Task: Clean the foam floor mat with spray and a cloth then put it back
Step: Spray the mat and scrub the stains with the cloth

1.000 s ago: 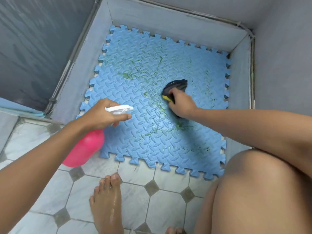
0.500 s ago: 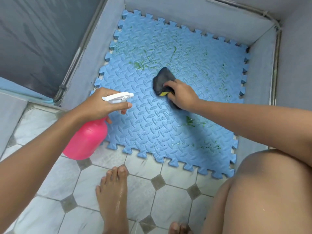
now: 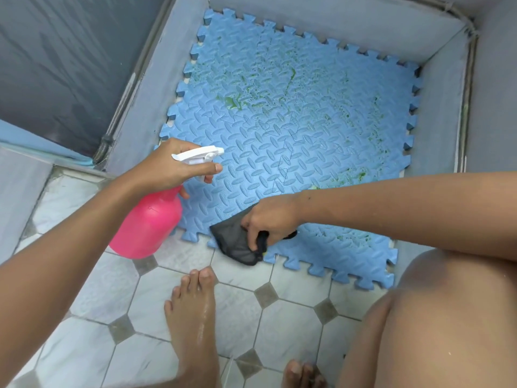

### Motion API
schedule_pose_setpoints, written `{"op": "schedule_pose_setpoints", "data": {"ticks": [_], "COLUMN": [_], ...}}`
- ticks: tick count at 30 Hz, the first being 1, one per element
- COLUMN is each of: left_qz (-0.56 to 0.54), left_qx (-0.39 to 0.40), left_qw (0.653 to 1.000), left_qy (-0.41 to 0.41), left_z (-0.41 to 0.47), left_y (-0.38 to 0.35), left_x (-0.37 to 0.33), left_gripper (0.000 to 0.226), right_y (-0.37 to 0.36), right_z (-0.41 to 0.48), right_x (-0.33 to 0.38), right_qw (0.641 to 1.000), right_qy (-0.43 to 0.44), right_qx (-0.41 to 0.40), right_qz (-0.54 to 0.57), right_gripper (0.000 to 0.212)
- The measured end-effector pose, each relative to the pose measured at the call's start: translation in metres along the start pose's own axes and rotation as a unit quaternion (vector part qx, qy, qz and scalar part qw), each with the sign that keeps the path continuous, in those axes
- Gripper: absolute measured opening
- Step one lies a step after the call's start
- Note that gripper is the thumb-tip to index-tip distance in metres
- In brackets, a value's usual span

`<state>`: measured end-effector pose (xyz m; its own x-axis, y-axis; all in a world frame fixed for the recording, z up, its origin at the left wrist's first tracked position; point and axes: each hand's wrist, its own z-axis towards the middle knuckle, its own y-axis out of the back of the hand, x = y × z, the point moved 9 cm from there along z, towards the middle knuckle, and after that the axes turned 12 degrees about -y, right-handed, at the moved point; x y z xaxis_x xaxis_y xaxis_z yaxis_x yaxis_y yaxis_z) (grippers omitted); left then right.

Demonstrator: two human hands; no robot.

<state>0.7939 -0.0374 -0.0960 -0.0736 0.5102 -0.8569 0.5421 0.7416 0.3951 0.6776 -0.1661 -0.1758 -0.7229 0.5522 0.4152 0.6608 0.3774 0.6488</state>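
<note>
**Wipe stroke ends at the mat's near edge**

The blue foam mat point(image 3: 293, 130) lies flat in the grey-walled corner point(image 3: 307, 21), its near edge resting on the tiled floor point(image 3: 140, 289). Half a second ago the dark cloth sat in the middle of the mat. Now the cloth point(image 3: 235, 245) is at the near edge, partly hanging over onto the tiles. The right hand point(image 3: 270, 219) has dragged it towards the person in one long pull. Its fingers are curled down and bunched into the cloth, gripping it.

The left hand point(image 3: 167, 169) holds the pink spray bottle point(image 3: 145, 219) above the mat's near left corner, much where it was. Its fingers wrap the neck and the forefinger lies across the trigger; whether it is squeezing cannot be told.

The middle strip looks cleaner, so the stroke seems to have done its work. Green smears remain at the far left point(image 3: 233, 102), along the right side and by the near right edge point(image 3: 361, 175). The cleaning is probably about halfway, with more spraying and wiping needed before the mat goes back.
</note>
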Motion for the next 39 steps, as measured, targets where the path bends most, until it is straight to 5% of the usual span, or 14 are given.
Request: {"op": "schedule_pose_setpoints", "data": {"ticks": [3, 5, 9, 15, 18, 26, 29, 32, 36, 39], "left_qz": [0.008, 0.025, 0.075, 0.142, 0.194, 0.166, 0.194, 0.147, 0.071, 0.068], "left_qx": [0.016, 0.046, 0.145, 0.257, 0.282, 0.315, 0.225, 0.132, 0.129, 0.125], "left_qw": [1.0, 0.999, 0.987, 0.95, 0.929, 0.923, 0.941, 0.97, 0.978, 0.977], "left_qy": [-0.002, -0.005, -0.003, -0.108, -0.143, -0.147, -0.164, -0.139, -0.151, -0.16], "left_z": [0.002, 0.007, 0.019, 0.048, 0.055, 0.063, 0.071, 0.082, 0.081, 0.076], "left_y": [-0.005, -0.015, -0.063, -0.141, -0.169, -0.179, -0.155, -0.12, -0.104, -0.107], "left_x": [0.0, 0.001, 0.007, -0.034, -0.043, -0.042, -0.047, -0.046, -0.054, -0.056], "left_gripper": [0.027, 0.028, 0.037, 0.05, 0.057, 0.056, 0.062, 0.062, 0.045, 0.045], "right_y": [-0.02, -0.019, -0.003, -0.009, -0.013, -0.012, -0.008, -0.008, -0.055, -0.12], "right_z": [-0.041, -0.075, -0.154, -0.22, -0.229, -0.228, -0.2, -0.147, -0.112, -0.143], "right_x": [-0.042, -0.09, -0.206, -0.287, -0.298, -0.291, -0.26, -0.185, -0.066, -0.042], "right_qw": [0.997, 0.984, 0.868, 0.741, 0.725, 0.758, 0.815, 0.901, 0.994, 0.986], "right_qy": [-0.045, -0.133, -0.377, -0.558, -0.56, -0.525, -0.484, -0.342, -0.073, 0.0], "right_qx": [0.031, -0.027, -0.227, -0.283, -0.278, -0.262, -0.23, -0.216, -0.041, 0.151], "right_qz": [0.047, 0.114, 0.228, 0.244, 0.288, 0.286, 0.221, 0.156, 0.075, -0.062], "right_gripper": [0.033, 0.032, 0.028, 0.024, 0.023, 0.029, 0.03, 0.034, 0.031, 0.031]}}
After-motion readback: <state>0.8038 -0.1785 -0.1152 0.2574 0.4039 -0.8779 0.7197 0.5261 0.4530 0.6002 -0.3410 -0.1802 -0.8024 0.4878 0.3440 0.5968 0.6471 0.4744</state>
